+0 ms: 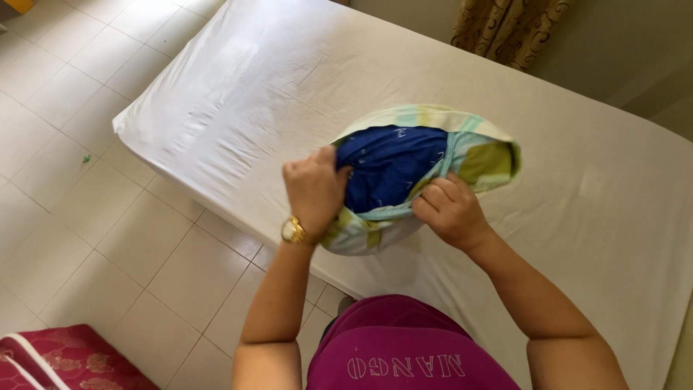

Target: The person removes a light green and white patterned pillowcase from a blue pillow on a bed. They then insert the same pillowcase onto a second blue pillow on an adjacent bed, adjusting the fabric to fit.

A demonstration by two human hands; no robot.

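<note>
A dark blue pillow sits partly inside a pale green and yellow checked pillowcase, held above the bed. My left hand, with a gold watch on its wrist, grips the open edge of the pillowcase at the pillow's left side. The same open edge is pinched by my right hand at the lower right. The blue pillow shows through the opening between my hands; its far end is hidden by the cloth.
A mattress with a white fitted sheet fills the middle and right. Pale floor tiles lie to the left. A red patterned cushion is at the bottom left. Brown patterned curtains hang behind the bed.
</note>
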